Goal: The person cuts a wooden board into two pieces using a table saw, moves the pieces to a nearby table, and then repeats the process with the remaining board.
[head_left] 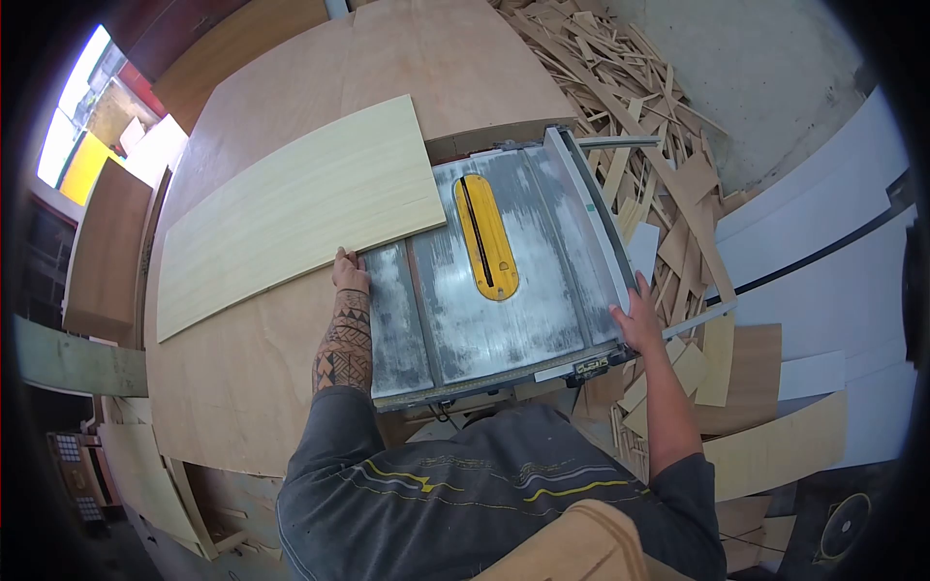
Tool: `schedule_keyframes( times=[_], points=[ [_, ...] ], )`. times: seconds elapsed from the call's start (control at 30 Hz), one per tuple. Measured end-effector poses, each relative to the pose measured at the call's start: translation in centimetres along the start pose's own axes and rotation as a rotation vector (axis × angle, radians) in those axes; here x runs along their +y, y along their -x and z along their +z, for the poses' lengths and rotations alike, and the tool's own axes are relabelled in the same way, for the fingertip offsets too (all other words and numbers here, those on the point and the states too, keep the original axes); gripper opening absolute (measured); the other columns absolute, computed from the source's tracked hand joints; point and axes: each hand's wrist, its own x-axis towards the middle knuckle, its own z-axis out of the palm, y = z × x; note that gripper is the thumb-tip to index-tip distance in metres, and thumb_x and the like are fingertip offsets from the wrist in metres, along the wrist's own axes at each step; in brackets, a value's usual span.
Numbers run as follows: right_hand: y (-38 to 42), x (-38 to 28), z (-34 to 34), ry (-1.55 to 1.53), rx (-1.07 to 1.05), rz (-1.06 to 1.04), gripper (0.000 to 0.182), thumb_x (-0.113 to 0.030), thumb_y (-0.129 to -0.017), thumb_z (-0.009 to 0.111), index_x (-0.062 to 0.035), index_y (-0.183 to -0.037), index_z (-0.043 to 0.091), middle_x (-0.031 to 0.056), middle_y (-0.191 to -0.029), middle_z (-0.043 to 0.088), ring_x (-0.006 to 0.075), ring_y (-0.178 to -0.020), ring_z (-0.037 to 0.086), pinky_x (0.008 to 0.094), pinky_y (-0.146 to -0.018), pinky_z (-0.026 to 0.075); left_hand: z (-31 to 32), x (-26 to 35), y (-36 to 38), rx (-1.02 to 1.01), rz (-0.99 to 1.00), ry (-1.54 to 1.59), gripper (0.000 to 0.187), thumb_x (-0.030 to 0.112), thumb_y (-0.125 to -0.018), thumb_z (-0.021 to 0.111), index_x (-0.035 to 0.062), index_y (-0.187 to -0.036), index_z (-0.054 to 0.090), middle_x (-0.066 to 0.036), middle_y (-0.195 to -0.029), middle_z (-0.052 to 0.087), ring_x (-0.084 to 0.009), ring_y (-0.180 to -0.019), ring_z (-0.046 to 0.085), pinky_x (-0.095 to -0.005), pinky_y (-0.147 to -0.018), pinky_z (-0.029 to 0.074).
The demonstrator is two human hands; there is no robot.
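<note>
A pale plywood panel (310,208) lies slanted across the large wooden table, its right end overlapping the table saw (523,334). My left hand (350,270) is closed on the panel's near edge, beside the saw's left side. On the saw top sits a yellow throat plate (486,237) with a dark slot; I cannot make out a raised blade. The long metal rip fence (587,208) runs along the saw's right side. Around the near end of that fence my right hand (639,318) is closed, thumb toward the saw top.
The big wooden table (218,407) surrounds the saw's left and far sides. Wood offcuts (620,87) are heaped on the floor at right, with larger boards (775,436) nearer me. White sheets (833,242) lie farther right. More panels (107,257) stand at left.
</note>
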Motion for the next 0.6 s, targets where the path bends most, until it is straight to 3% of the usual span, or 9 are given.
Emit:
schedule_keyframes(
  times=[0.17, 0.23, 0.27, 0.37, 0.5, 0.6],
  points=[
    [0.1, 0.3, 0.1, -0.038, -0.024, 0.039, 0.056, -0.034, -0.086, 0.07, -0.0019, -0.13, 0.06, 0.0162, -0.165, 0.024, 0.0455, -0.128, 0.049, 0.0509, -0.107, 0.044, -2.3, 2.4, 1.5, 0.021, -0.1, 0.081, 0.011, 0.016, -0.096, 0.07, 0.0163, -0.087, 0.064, 0.004, -0.068, 0.056, -0.0127, -0.061, 0.056, -0.0471, -0.096, 0.048],
    [0.1, 0.2, 0.1, -0.024, -0.034, 0.055, 0.056, -0.035, -0.086, 0.07, -0.004, -0.131, 0.06, 0.016, -0.165, 0.024, 0.0453, -0.128, 0.049, 0.0512, -0.107, 0.045, -6.1, 3.4, -1.9, -0.28, -0.03, -0.038, 0.016, 0.013, -0.099, 0.065, 0.0124, -0.084, 0.061, 0.002, -0.067, 0.053, -0.0132, -0.059, 0.052, -0.0532, -0.102, 0.046],
    [0.1, 0.1, 0.2, -0.035, -0.037, 0.047, 0.056, -0.035, -0.086, 0.07, -0.004, -0.131, 0.06, 0.016, -0.165, 0.024, 0.0453, -0.128, 0.049, 0.0512, -0.107, 0.045, -7.1, 4.2, 0.1, -0.245, 0.009, -0.052, 0.019, 0.01, -0.102, 0.06, 0.0075, -0.083, 0.058, 0.0, -0.067, 0.052, -0.0136, -0.057, 0.049, -0.0585, -0.109, 0.043],
    [0.1, 0.5, 0.3, -0.024, -0.063, 0.056, 0.057, -0.036, -0.087, 0.07, -0.0025, -0.131, 0.059, 0.0158, -0.165, 0.023, 0.0449, -0.129, 0.049, 0.0512, -0.107, 0.045, -10.9, 7.3, 3.1, -0.217, 0.041, -0.152, 0.017, 0.011, -0.103, 0.058, 0.0049, -0.088, 0.058, -0.001, -0.068, 0.053, -0.0134, -0.057, 0.05, -0.0619, -0.11, 0.042],
    [-0.1, 0.9, 0.7, -0.023, -0.057, 0.06, 0.06, -0.039, -0.087, 0.069, -0.0003, -0.132, 0.059, 0.015, -0.166, 0.022, 0.044, -0.131, 0.048, 0.0517, -0.107, 0.044, -17.0, 11.1, 6.5, -0.049, 0.07, -0.245, 0.011, 0.01, -0.104, 0.058, 0.0055, -0.094, 0.059, 0.0, -0.07, 0.054, -0.012, -0.059, 0.053, -0.0574, -0.104, 0.051],
    [0.0, 1.0, 0.9, -0.051, -0.017, 0.044, 0.063, -0.037, -0.087, 0.07, 0.0054, -0.132, 0.057, 0.0175, -0.165, 0.025, 0.0461, -0.128, 0.049, 0.0503, -0.109, 0.043, -23.0, 13.3, 8.5, -0.043, 0.076, -0.314, 0.014, 0.014, -0.105, 0.057, 0.0085, -0.092, 0.059, 0.002, -0.07, 0.054, -0.0105, -0.058, 0.053, -0.0526, -0.096, 0.056]
  ],
)
